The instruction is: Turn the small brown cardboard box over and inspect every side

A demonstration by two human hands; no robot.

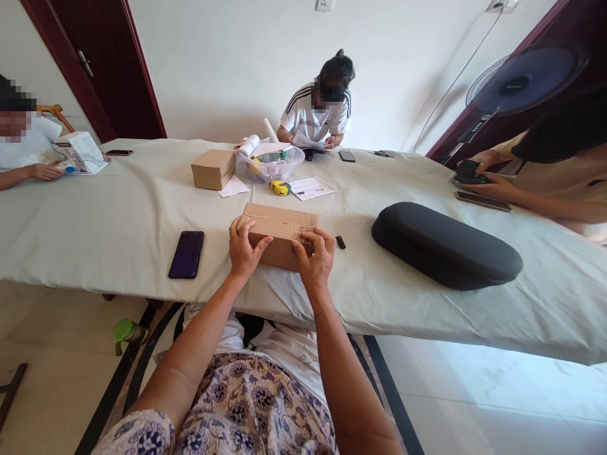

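cardboard box (277,213) set on near middle of bench (118,215). left end steadied by left hand (243,251), thumb and fingers spread. thin cord (305,234) apparently pinched by right hand (317,258) at right end. box should be kept square, loops untangled.

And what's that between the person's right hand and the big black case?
In the head view, a small black object lies on the tablecloth between the right hand and the black case. It's too small to identify.
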